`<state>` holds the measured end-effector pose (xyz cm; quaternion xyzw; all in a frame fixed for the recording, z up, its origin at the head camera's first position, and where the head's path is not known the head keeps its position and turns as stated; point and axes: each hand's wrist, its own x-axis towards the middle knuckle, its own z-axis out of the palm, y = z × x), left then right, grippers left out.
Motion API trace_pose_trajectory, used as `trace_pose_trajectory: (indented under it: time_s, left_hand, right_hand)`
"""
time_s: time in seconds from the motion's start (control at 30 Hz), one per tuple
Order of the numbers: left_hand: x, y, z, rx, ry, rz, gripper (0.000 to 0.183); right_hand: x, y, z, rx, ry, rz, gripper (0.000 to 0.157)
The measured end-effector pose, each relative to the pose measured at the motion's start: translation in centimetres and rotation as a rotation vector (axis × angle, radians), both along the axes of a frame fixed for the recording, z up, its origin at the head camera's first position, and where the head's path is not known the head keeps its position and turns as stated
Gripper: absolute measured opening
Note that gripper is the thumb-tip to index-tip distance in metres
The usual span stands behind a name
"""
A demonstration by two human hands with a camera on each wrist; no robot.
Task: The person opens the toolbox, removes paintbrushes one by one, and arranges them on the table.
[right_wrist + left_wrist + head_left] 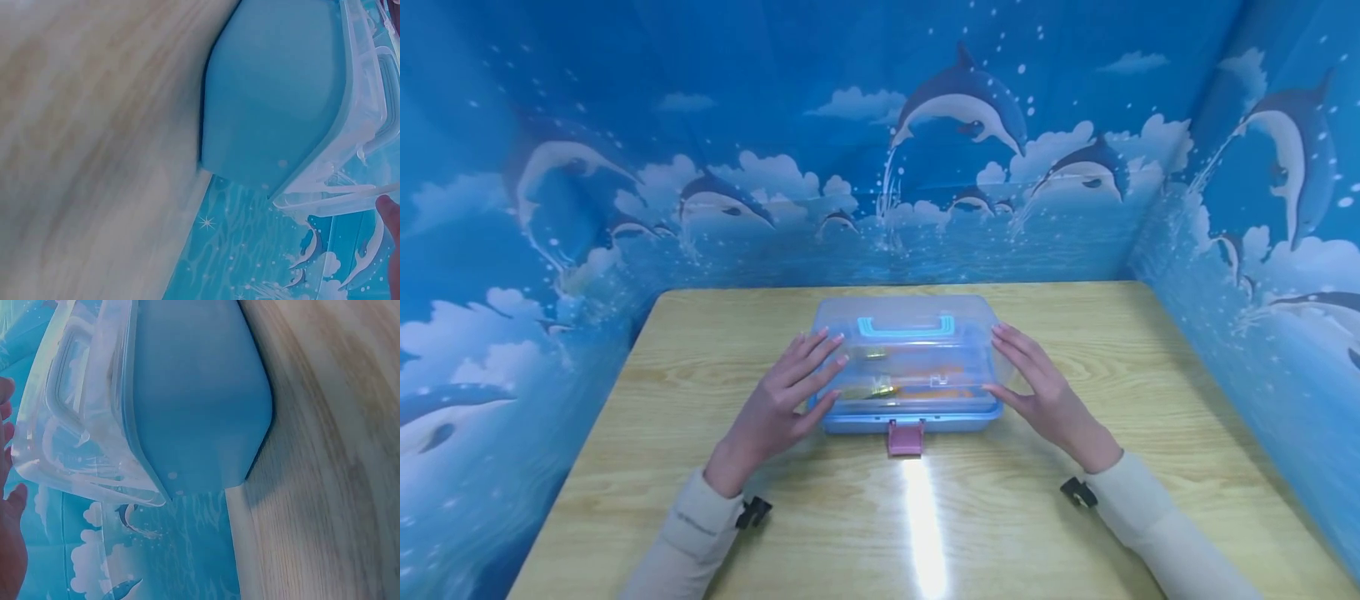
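A blue plastic box (842,423) with a see-through lid (910,307) stands on the table. Its pink latch (906,439) hangs down at the front, and a light blue handle (906,332) lies on top. Orange-handled paintbrushes (880,388) show through the lid. My left hand (782,400) is at the box's left side, fingers spread and fairly straight. On the opposite side, my right hand (1051,400) has its fingertips by the lid's edge. The right wrist view shows a fingertip (386,203) at the lid's rim; whether it presses there I cannot tell.
The wood-grain table (700,350) extends around the box, with a bright light reflection in front. A blue dolphin-printed cloth (775,233) rises behind the table and along both sides. Black clips (752,512) sit at both sleeve cuffs.
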<state>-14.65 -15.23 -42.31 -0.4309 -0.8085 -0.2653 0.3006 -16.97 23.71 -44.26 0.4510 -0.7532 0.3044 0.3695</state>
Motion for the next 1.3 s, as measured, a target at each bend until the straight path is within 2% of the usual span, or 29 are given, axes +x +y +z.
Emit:
trace_pose_trajectory:
  time_s: [0.2,0.4,0.57,0.87,1.13,1.3]
  left_hand:
    - [0.4,-0.4,-0.4,-0.034,0.104,0.008,0.046]
    - [1.5,-2.1,-1.0,-0.119,0.083,0.040,0.053]
    - [2.3,-3.3,-1.4,-0.211,0.039,0.036,0.058]
    - [3.8,-4.6,-2.3,-0.372,-0.099,0.048,0.066]
    - [5.4,-5.2,-2.9,-0.457,-0.250,0.051,0.090]
    - [5.9,-5.4,-3.3,-0.489,-0.272,0.043,0.097]
  right_hand:
    - [-0.5,0.1,0.4,0.010,0.030,-0.011,0.056]
    - [-1.1,-0.1,0.6,-0.022,0.062,-0.037,0.056]
    - [-1.6,-0.3,0.8,-0.065,0.079,-0.062,0.056]
    - [-2.5,-0.9,1.2,-0.119,0.057,-0.087,0.056]
    - [-3.4,-1.2,1.7,-0.126,0.049,-0.102,0.055]
    - [-3.8,-1.2,1.9,-0.133,0.027,-0.129,0.056]
